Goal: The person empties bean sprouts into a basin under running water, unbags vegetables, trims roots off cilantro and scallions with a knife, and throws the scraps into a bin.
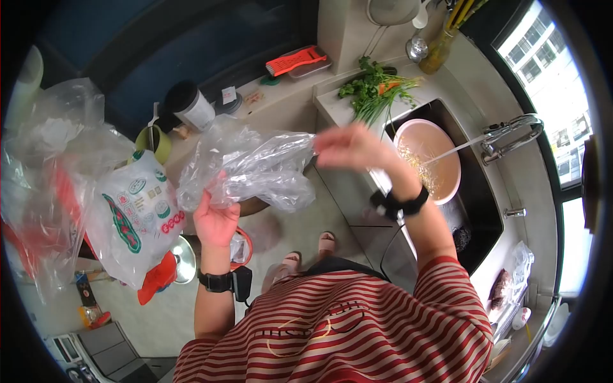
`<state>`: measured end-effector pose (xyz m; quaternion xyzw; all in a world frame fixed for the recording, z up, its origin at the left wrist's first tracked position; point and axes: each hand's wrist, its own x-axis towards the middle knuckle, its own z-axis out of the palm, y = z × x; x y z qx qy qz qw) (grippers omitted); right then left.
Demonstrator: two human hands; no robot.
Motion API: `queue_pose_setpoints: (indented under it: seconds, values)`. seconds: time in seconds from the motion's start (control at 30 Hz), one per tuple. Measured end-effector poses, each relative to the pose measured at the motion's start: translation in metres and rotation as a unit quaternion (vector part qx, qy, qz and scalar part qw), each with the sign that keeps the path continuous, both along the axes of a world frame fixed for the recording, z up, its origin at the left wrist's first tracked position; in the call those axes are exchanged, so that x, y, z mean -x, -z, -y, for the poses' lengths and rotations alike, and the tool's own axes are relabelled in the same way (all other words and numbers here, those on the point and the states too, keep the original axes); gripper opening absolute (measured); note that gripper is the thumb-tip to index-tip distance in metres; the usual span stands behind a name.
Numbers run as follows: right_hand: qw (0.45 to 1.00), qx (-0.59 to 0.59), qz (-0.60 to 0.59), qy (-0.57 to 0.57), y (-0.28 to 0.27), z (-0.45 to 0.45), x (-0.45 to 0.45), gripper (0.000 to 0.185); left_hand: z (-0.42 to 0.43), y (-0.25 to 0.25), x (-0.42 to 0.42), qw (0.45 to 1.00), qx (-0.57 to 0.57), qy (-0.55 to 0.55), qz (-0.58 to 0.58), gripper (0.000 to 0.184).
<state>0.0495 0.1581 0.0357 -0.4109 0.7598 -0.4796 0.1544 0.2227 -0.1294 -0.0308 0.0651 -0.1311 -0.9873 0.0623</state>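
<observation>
My left hand (216, 219) has its fingers closed on a crumpled clear plastic bag (268, 175), which spreads out in front of me. At the bag's right end is my right hand (352, 150), smeared by motion, so I cannot tell whether it grips the bag's edge. Beyond that hand, a pink basin (450, 148) sits in the dark sink (476, 220). Thin pale strands that look like bean sprouts (418, 169) lie in the basin, and water runs into it from the faucet (507, 137).
Leafy herbs (370, 89) and something orange lie on the counter beside the sink. To the left hang a printed white bag (137, 210) and other clear bags (45, 172). An orange grater (297, 60), a dark-lidded canister (191, 105) and a green cup (153, 142) stand along the back.
</observation>
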Motion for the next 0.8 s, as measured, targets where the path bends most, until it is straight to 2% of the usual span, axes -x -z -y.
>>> queue_pose_setpoints:
  seconds: [0.03, 0.1, 0.13, 0.2, 0.23, 0.27, 0.3, 0.33, 0.37, 0.43, 0.47, 0.5, 0.53, 0.57, 0.6, 0.63, 0.67, 0.7, 0.73, 0.77, 0.8]
  values:
    - [1.0, -0.003, -0.002, 0.012, -0.007, 0.018, -0.036, 0.049, -0.001, -0.001, 0.0, 1.0, 0.0, -0.002, 0.003, 0.039]
    - [0.964, 0.028, -0.259, 0.054, 0.018, 0.046, -0.069, 0.052, -0.005, -0.002, 0.002, 0.999, -0.024, 0.027, -0.015, 0.039]
    - [0.964, 0.027, -0.259, 0.057, 0.027, 0.05, -0.075, 0.052, -0.007, -0.002, 0.003, 0.999, -0.024, 0.03, -0.014, 0.039]
    - [0.982, -0.142, -0.107, 0.063, 0.046, 0.055, -0.083, 0.038, -0.008, -0.004, 0.005, 0.997, 0.05, 0.05, 0.024, 0.039]
    - [0.965, -0.135, -0.198, 0.104, 0.063, 0.05, -0.074, 0.023, -0.002, 0.0, 0.005, 0.997, 0.05, 0.05, 0.024, 0.039]
    - [0.962, -0.112, -0.172, 0.18, 0.068, 0.041, -0.063, 0.019, 0.008, 0.009, 0.006, 0.98, 0.14, 0.078, 0.118, 0.039]
    - [0.948, -0.154, -0.151, 0.234, 0.075, 0.029, -0.046, 0.021, 0.018, 0.019, 0.003, 0.946, 0.227, 0.104, 0.208, 0.04]
    - [0.938, -0.11, -0.058, 0.322, 0.096, 0.014, -0.027, 0.02, 0.028, 0.028, -0.003, 0.917, 0.293, 0.128, 0.238, 0.033]
    - [0.918, -0.076, 0.212, 0.327, 0.078, 0.0, -0.015, 0.014, 0.035, 0.027, -0.006, 0.917, 0.294, 0.13, 0.235, 0.033]
    - [0.889, 0.024, 0.229, 0.395, 0.04, -0.016, -0.012, 0.012, 0.045, 0.027, -0.013, 0.826, 0.495, 0.125, 0.238, 0.019]
    - [0.884, 0.094, 0.16, 0.429, 0.032, -0.022, -0.008, 0.016, 0.043, 0.011, -0.014, 0.834, 0.506, 0.059, 0.213, 0.008]
    - [0.889, 0.103, 0.048, 0.444, 0.009, -0.025, -0.01, 0.021, 0.037, -0.009, -0.015, 0.835, 0.505, 0.059, 0.213, 0.008]
    - [0.878, 0.176, -0.024, 0.444, -0.016, -0.025, -0.017, 0.026, 0.028, -0.031, -0.014, 0.797, 0.577, -0.109, 0.139, 0.007]
    - [0.859, 0.199, -0.103, 0.46, -0.044, -0.02, -0.034, 0.024, 0.019, -0.049, -0.013, 0.729, 0.625, -0.275, 0.059, 0.007]
    - [0.824, 0.254, -0.197, 0.467, -0.056, -0.015, -0.044, 0.023, 0.01, -0.064, -0.013, 0.73, 0.622, -0.276, 0.058, 0.007]
    - [0.778, 0.305, -0.288, 0.469, -0.062, -0.009, -0.053, 0.023, 0.001, -0.076, -0.014, 0.687, 0.639, -0.347, 0.001, 0.007]
    - [0.731, 0.257, -0.411, 0.48, -0.054, 0.002, -0.06, 0.023, -0.002, -0.081, -0.015, 0.637, 0.649, -0.413, -0.055, 0.008]
    - [0.67, 0.204, -0.526, 0.484, -0.036, 0.011, -0.064, 0.024, 0.01, -0.059, -0.007, 0.559, 0.771, -0.305, -0.009, 0.011]
    - [0.79, 0.009, -0.435, 0.432, 0.003, 0.012, -0.062, 0.025, 0.025, -0.024, 0.001, 0.461, 0.867, -0.185, 0.035, 0.015]
    - [0.86, -0.185, -0.315, 0.356, 0.055, 0.012, -0.055, 0.026, 0.03, -0.003, -0.002, 0.389, 0.915, 0.044, 0.094, 0.017]
    - [0.861, -0.422, -0.176, 0.224, 0.11, -0.004, -0.042, 0.024, 0.036, 0.02, -0.003, 0.29, 0.908, 0.265, 0.146, 0.02]
